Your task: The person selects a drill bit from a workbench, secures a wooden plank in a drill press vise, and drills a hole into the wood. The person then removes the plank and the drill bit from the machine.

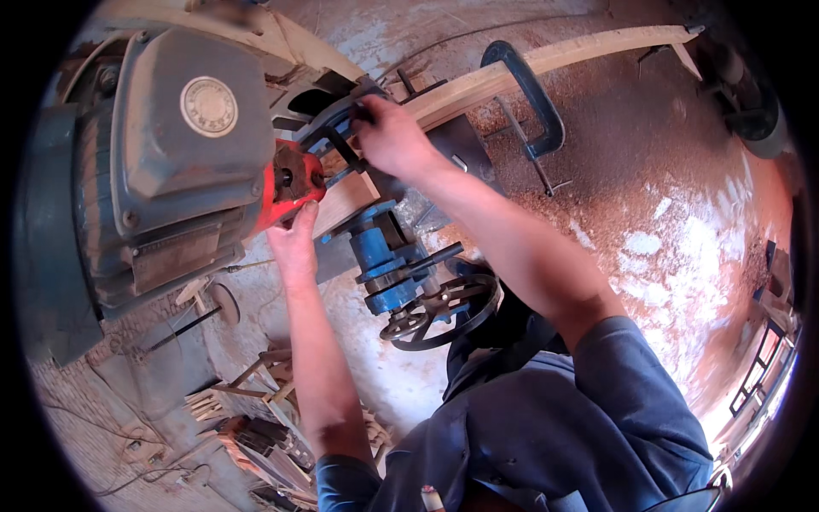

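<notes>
My left hand (296, 243) is at the lower edge of a red housing (286, 183) on the end of a large grey motor (192, 136). Its thumb presses against the red edge, and most of its fingers are hidden behind it. To the right, my right hand (388, 141) is closed, its fingers curled at a small dark part I cannot make out, beside a bent black bar (343, 149). Under and between the hands lies a pale wood block (348, 203). A long curved wooden beam (465, 96) runs from near my right hand to the far right.
A dark C-clamp (546, 111) grips the long beam. Close to my body stands a blue machine mount (380, 260) with a black handwheel (456, 311). Sawdust covers the floor (631, 162). Wood pieces (273, 452) and a cable (162, 469) lie at lower left.
</notes>
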The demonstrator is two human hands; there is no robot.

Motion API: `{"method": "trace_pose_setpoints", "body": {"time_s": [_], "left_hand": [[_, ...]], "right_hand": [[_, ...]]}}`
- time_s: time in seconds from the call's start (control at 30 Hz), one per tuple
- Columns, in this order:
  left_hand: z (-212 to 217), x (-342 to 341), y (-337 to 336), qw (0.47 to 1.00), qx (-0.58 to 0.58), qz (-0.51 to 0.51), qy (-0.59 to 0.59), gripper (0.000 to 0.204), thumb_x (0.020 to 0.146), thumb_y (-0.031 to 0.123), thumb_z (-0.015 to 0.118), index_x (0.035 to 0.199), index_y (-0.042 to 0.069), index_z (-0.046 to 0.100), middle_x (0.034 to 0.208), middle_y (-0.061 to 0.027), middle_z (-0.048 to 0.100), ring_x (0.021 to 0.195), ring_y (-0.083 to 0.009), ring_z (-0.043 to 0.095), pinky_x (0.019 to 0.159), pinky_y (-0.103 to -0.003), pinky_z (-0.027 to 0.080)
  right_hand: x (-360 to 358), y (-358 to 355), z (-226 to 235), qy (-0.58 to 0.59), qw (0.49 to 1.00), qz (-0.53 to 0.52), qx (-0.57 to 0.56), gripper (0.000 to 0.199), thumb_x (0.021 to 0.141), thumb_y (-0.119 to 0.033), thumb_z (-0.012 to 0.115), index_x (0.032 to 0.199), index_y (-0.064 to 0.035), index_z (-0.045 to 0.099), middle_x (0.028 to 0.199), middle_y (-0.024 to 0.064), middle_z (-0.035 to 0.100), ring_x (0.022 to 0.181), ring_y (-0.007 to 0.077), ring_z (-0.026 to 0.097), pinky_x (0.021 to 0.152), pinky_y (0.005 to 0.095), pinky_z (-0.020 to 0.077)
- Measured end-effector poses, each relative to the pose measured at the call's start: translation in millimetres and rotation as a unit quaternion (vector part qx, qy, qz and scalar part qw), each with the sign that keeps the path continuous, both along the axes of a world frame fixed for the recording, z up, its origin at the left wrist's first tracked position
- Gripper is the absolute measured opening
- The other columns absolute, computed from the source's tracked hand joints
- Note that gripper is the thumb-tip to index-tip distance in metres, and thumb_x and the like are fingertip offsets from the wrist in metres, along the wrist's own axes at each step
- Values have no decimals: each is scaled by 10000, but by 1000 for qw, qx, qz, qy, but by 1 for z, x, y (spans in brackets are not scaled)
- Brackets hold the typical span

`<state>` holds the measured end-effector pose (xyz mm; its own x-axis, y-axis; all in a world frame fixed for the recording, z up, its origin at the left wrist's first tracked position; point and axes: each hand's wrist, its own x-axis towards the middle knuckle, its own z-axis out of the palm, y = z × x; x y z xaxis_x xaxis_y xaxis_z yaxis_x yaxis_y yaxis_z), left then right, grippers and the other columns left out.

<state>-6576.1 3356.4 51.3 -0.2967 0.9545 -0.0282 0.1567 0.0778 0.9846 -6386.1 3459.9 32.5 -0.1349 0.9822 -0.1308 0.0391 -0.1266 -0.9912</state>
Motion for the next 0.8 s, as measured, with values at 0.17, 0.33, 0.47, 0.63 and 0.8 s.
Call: {"method": "trace_pose_setpoints", "body": {"time_s": [0.17, 0.33, 0.47, 0.63, 0.8], "left_hand": [[-9, 0, 3, 999, -1, 0, -41, 642, 769, -11, 728, 1338, 22, 433, 1252, -81, 548, 1108, -179, 551, 1012, -346, 406], [-8, -1, 6, 996, 7, -23, -87, 650, 770, -61, 694, 1346, 46, 412, 1284, -72, 521, 1131, -183, 535, 1022, -353, 395], [-13, -4, 6, 998, -6, -12, -69, 641, 771, -66, 674, 1343, 53, 410, 1291, -76, 515, 1140, -194, 530, 1031, -366, 388], [-14, -3, 5, 999, -15, -15, -26, 636, 778, -53, 659, 1352, 44, 403, 1289, -95, 522, 1147, -203, 531, 1038, -366, 384], [-13, -6, 6, 999, -40, -12, -8, 640, 779, -18, 678, 1359, 27, 409, 1281, -100, 537, 1144, -200, 537, 1029, -364, 394]], "right_hand": [[-23, 15, 14, -82, 997, -11, -13, 301, 925, -247, 540, 1071, 16, 557, 1057, 256, 653, 1030, 423, 614, 884, 483, 495], [-50, 31, 1, -139, 987, 41, -77, 384, 954, -351, 510, 1089, 3, 565, 1032, 240, 668, 1014, 409, 629, 871, 476, 508], [-50, 21, 10, -186, 979, 50, -62, 403, 953, -404, 522, 1075, -23, 574, 989, 205, 686, 966, 399, 646, 820, 476, 523], [-44, 20, -19, -139, 985, 65, 78, 374, 954, -411, 543, 1057, -53, 578, 895, 205, 677, 900, 400, 648, 755, 468, 520], [-34, 31, -27, -59, 987, 29, 148, 250, 958, -274, 558, 1069, -50, 568, 879, 210, 653, 871, 398, 636, 739, 440, 516]]}}
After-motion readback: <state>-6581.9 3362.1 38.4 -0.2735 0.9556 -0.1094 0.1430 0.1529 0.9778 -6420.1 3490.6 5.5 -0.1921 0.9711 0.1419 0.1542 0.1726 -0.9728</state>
